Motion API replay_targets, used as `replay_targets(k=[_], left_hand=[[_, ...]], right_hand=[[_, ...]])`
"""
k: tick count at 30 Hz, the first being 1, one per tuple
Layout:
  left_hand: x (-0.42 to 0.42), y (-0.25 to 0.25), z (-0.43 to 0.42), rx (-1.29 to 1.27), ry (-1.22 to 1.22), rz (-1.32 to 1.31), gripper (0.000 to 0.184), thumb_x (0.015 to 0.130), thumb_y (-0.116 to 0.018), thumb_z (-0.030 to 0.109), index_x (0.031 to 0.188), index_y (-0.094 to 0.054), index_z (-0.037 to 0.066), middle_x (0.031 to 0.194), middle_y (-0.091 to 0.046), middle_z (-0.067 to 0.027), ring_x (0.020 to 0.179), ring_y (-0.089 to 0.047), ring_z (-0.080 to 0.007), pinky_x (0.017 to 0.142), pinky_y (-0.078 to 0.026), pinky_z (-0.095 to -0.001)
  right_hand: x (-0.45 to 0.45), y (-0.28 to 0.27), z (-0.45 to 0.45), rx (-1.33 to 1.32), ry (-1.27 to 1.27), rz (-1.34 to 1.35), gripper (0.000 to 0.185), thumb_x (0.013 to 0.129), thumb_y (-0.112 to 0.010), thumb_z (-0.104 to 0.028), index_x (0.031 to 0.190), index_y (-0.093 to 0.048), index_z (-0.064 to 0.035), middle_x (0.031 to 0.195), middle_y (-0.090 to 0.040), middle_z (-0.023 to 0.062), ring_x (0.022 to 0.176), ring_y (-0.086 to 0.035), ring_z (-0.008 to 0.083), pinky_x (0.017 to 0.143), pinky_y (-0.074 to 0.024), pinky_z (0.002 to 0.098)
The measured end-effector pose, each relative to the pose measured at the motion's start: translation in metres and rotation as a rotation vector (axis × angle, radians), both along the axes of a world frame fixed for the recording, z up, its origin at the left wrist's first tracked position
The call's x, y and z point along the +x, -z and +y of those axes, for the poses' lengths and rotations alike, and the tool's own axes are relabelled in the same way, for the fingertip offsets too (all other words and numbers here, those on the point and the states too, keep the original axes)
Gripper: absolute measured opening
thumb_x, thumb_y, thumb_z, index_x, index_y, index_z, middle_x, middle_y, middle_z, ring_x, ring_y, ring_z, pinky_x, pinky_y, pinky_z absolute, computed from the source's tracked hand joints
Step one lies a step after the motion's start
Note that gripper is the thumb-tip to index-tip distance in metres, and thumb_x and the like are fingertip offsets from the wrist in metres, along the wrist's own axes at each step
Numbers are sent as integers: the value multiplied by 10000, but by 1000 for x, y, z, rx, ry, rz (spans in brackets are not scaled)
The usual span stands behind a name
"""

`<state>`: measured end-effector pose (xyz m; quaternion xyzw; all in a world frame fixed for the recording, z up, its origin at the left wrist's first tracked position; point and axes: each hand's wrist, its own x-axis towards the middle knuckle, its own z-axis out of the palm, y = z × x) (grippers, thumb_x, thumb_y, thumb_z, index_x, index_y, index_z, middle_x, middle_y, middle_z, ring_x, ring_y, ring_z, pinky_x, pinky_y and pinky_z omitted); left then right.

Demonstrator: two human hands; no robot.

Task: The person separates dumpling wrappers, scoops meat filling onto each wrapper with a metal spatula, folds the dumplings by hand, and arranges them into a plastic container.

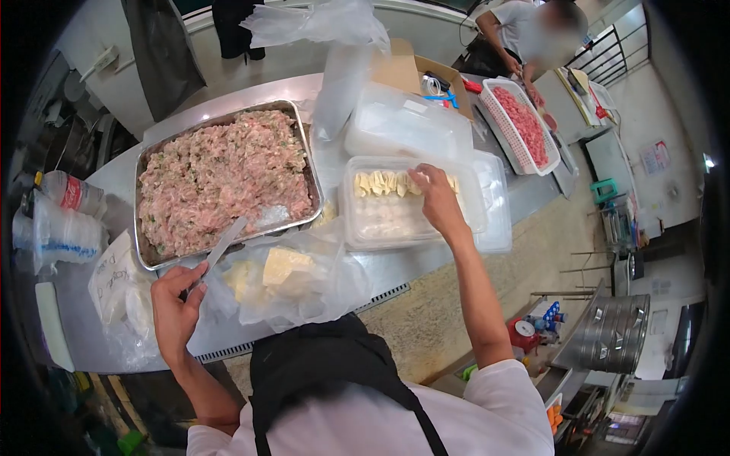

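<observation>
My left hand grips a flat, narrow spatula, its blade tip over the near edge of the metal tray. Pinkish ground meat filling flecked with green fills that tray. Below the spatula, a stack of pale yellow dumpling wrappers lies in an opened plastic bag. My right hand reaches into a clear plastic container, its bent fingers pinched at a row of folded dumplings. The fingers partly cover the dumpling there. Paler shapes show under the row, behind clear plastic.
Another translucent container sits behind, near a cardboard box. At the far right, a person works by a white basket of chopped meat. Plastic bottles and a bagged item lie at left.
</observation>
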<state>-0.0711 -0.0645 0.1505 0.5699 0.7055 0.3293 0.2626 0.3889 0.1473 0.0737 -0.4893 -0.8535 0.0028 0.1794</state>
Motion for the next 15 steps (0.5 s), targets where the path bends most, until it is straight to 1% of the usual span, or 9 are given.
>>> replay_targets(k=[3, 4, 6, 10, 12, 15], left_hand=[[1, 3, -1, 43, -9, -14, 451, 694, -678, -119, 1126, -725, 1, 771, -617, -127, 669, -540, -196, 644, -433, -295], [0, 2, -1, 43, -8, -9, 451, 694, -678, -119, 1126, -725, 1, 771, -617, -127, 669, -540, -196, 644, -433, -295], [-1, 2, -2, 4, -22, -19, 455, 692, -676, -123, 1126, -726, 2, 775, -623, -124, 672, -538, -193, 653, -439, -292], [-3, 4, -4, 38, -17, 0, 457, 690, -677, -125, 1124, -728, 5, 775, -624, -121, 672, -539, -186, 648, -436, -291], [-2, 2, -5, -9, -38, -8, 456, 690, -676, -127, 1122, -731, 7, 775, -623, -118, 667, -534, -181, 642, -433, -290], [-2, 2, -6, 25, -17, -9, 454, 691, -677, -125, 1121, -731, 9, 770, -618, -116, 660, -525, -181, 635, -426, -290]], right_hand=[[-10, 9, 2, -46, -7, -43, 607, 719, -515, 151, 1266, -636, -80, 1257, -567, 140, 1194, -518, 344, 958, -501, 418], [-11, 10, 2, -47, -7, -38, 607, 719, -515, 151, 1266, -636, -80, 1257, -567, 140, 1194, -518, 344, 958, -501, 418], [-13, 7, 2, -132, 27, -68, 614, 704, -524, 153, 1264, -638, -72, 1267, -561, 143, 1197, -517, 340, 972, -494, 414], [-27, -3, -1, -96, 11, -40, 596, 702, -530, 145, 1249, -645, -61, 1255, -567, 141, 1194, -519, 337, 981, -488, 408], [-41, -5, -3, -43, -67, 5, 577, 708, -531, 139, 1236, -652, -59, 1242, -572, 141, 1191, -520, 331, 980, -488, 411], [-51, 5, -1, -79, -128, -22, 616, 689, -520, 164, 1248, -651, -58, 1280, -560, 148, 1203, -517, 348, 987, -485, 413]])
